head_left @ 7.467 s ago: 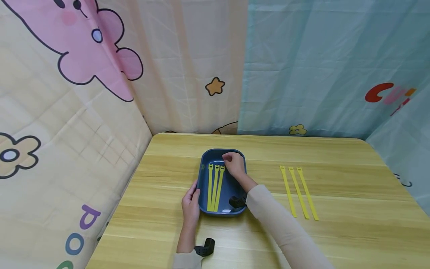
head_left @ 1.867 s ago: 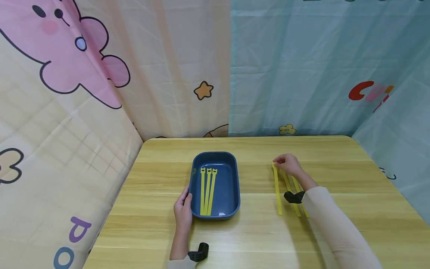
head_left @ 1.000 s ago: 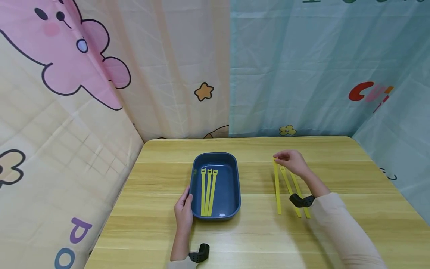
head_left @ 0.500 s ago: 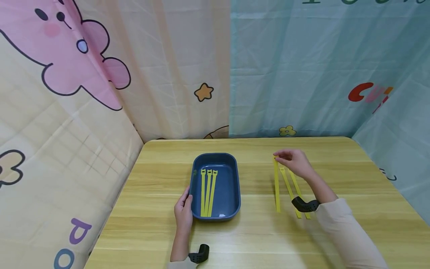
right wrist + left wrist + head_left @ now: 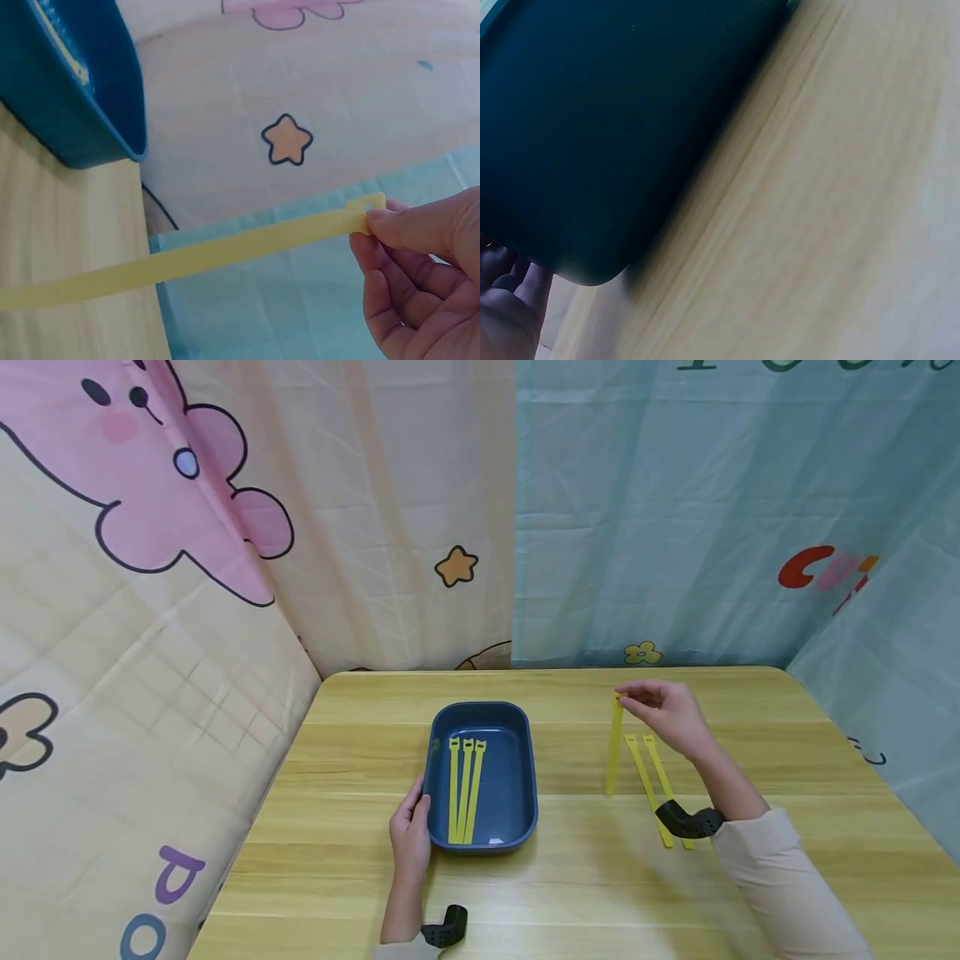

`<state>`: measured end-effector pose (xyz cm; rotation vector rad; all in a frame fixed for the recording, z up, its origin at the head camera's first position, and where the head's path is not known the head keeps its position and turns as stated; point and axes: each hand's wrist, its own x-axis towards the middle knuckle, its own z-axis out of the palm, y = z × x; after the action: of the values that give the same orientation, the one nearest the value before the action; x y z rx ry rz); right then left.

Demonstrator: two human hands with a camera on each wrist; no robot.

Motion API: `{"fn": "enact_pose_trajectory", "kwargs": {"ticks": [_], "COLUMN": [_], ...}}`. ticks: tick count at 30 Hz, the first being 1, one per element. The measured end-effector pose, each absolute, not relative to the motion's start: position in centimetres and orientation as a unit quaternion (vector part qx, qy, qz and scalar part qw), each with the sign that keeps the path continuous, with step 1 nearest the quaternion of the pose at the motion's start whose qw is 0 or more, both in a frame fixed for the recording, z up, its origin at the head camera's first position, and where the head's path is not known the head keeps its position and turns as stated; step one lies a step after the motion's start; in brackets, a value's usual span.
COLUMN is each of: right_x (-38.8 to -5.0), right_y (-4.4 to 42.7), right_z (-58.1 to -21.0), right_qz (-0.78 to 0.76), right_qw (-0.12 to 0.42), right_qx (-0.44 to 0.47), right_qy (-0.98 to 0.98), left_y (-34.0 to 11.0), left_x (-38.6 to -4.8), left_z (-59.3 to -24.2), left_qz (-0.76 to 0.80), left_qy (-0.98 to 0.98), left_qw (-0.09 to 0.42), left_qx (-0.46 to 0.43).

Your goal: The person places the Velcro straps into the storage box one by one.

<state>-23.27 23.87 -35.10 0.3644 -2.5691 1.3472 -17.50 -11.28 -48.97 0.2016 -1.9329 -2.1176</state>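
Clock is set on the head view, 12 pointing away from you. Your right hand [image 5: 667,714] is pinching a thin, flat yellow strap, seemingly of soft fabric [image 5: 613,747], by its wide slotted head; thumb and forefinger are meeting across it, the other fingers curling loosely inward.

Key relation: the deep blue, round-cornered rectangular tray, seemingly of hard plastic [image 5: 510,785], is lying between 8 and 9 o'clock from that hand, well apart. The held strap is hanging from your fingertips, long axis running close to 12–6, head at 12; the tray's long axis is running the same way. Whether the free end is touching the pale wood-grain table [image 5: 555,877], you cannot tell. Your left hand [image 5: 410,835] is gripping the tray at its 8 o'clock side, thumb by the rim, fingers disappearing behind the wall; it is staying off every strap.

Appearance: the held strap is showing an even yellow and, in the right wrist view, is bowing slightly along its length. Three matching yellow straps [image 5: 464,789] are lying in the tray's 9 o'clock half, heads at 12. Two other yellow straps [image 5: 647,785] are lying on the table near 6 o'clock from your right hand, running roughly 11–5.
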Motion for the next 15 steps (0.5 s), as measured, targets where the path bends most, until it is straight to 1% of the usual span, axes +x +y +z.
{"fn": "enact_pose_trajectory", "kwargs": {"ticks": [7,11,15], "right_x": [-22.6,-22.2,-21.9], "right_y": [23.3,22.6,21.7], "right_z": [-34.1,-33.4,-32.5], "right_qz": [0.497,0.523,0.542], "right_qw": [0.174,0.200,0.215], "right_qx": [0.139,0.159,0.175], "right_qy": [-0.839,-0.813,-0.793], "left_y": [-11.3,-11.3,-11.3], "left_x": [-17.6,-17.6,-17.7], "left_z": [-49.1,-49.2,-49.1], "left_qz": [-0.728,-0.727,-0.728], "left_qy": [-0.669,-0.669,-0.668], "left_qw": [0.134,0.140,0.135], "left_qx": [0.066,0.069,0.078]}}
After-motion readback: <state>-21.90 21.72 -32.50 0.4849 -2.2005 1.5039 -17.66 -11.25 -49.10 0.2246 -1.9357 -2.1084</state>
